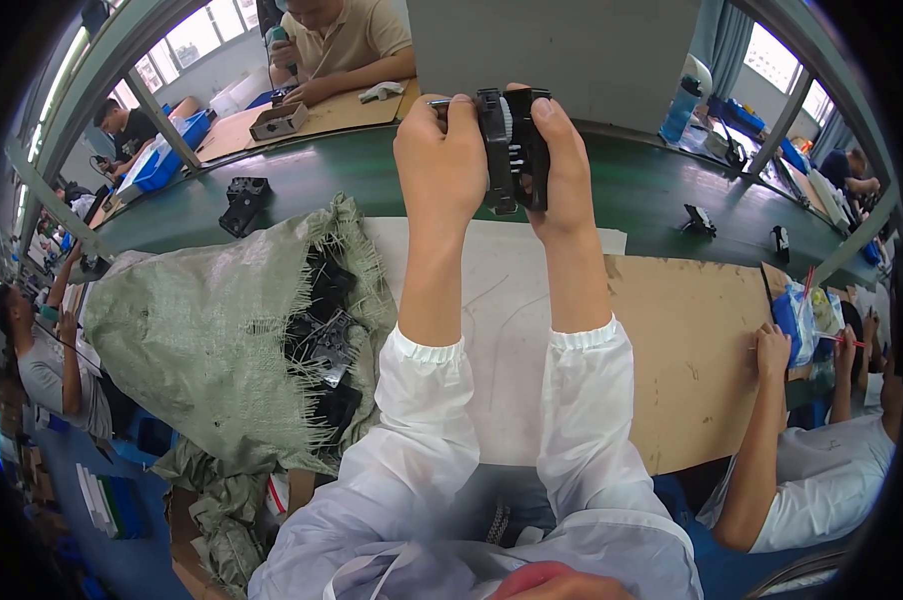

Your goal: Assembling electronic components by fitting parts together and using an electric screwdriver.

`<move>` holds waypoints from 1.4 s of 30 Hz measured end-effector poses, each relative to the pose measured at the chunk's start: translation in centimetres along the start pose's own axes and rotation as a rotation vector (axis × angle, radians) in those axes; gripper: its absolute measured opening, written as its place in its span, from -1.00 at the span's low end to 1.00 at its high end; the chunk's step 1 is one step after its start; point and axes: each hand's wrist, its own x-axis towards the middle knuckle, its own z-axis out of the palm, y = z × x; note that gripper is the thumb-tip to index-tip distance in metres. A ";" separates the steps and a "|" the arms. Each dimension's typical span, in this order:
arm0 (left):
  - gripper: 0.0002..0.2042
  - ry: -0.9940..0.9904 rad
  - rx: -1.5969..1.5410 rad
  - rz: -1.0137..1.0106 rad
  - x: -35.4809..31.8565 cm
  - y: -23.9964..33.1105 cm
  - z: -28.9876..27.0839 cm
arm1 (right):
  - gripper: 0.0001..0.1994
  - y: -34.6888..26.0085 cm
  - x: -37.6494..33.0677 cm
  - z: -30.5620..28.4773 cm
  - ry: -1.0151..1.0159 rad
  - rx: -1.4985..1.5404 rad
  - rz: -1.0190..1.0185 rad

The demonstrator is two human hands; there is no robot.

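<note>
Out over the far edge of the white board, both my hands grip a black plastic gear housing (pixel 497 150) and hold it upright. A row of white gear teeth and small pale pins shows along the gap down its middle. My left hand (pixel 440 170) is closed on its left side, fingers curled, with a short dark metal piece by the thumb. On the right side my right hand (pixel 570 170) is closed, thumb near the top and fingers hidden behind. Whether the two sides are joined or separate pieces I cannot tell.
A green woven sack (pixel 202 330) spilling black plastic parts (pixel 322 340) lies at left. Black parts (pixel 244 205) sit on the green conveyor belt (pixel 632 185). Cardboard (pixel 692 360) covers the table at right, near a co-worker's hand (pixel 772 352). Across the belt, another person holds a power driver (pixel 280 50).
</note>
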 end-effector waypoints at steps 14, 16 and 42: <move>-0.74 -0.028 0.113 0.067 -0.2 -0.1 0.1 | -0.51 -0.3 -0.5 0.5 -0.012 -0.085 0.138; -0.74 -0.024 0.122 0.081 -0.1 -0.2 0.1 | -0.48 -0.3 -0.5 0.5 -0.054 -0.074 0.186; -0.57 -0.621 0.247 0.398 0.0 -1.8 -0.6 | -0.53 -1.2 1.2 -2.5 0.343 0.208 0.042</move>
